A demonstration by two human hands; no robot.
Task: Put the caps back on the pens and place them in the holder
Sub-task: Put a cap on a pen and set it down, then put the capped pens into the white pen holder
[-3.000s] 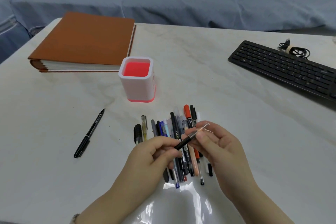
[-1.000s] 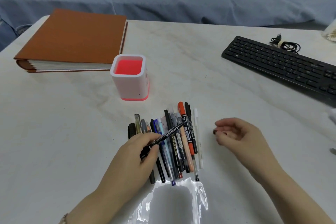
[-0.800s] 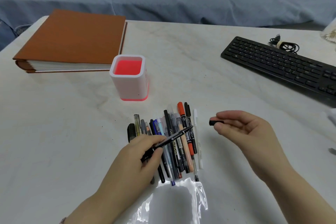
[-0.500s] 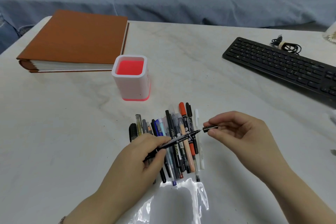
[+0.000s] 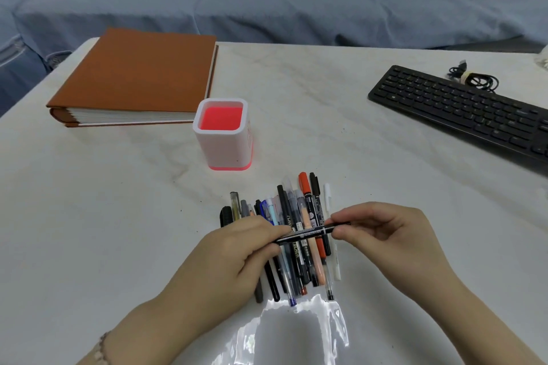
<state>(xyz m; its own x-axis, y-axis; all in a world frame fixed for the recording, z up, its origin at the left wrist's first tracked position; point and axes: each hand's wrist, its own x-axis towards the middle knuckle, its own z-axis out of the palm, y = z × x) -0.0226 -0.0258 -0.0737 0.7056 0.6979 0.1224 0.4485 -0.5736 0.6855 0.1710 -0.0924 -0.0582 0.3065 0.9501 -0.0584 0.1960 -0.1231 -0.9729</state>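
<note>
Slim black pen (image 5: pixel 305 233) held level just above loose pen pile (image 5: pixel 304 187), near table's (image 5: pixel 118 216) front edge. Left hand (image 5: pixel 234 252) pinches barrel; right hand (image 5: pixel 385 234) pinches cap (image 5: pixel 340 225) end. Light, stiff, smooth plastic, probably slippery: hold mid-barrel, press cap on straight. White-pink holder (image 5: pixel 222 142) stands beyond pile.

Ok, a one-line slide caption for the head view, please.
Left hand holds a black pen above the pen pile; right hand pinches its cap end; holder stands behind.

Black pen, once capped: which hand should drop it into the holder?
Left, probably: the left hand grips the black pen by its barrel and lies nearer the pen holder; the right hand only pinches its far end.
</note>
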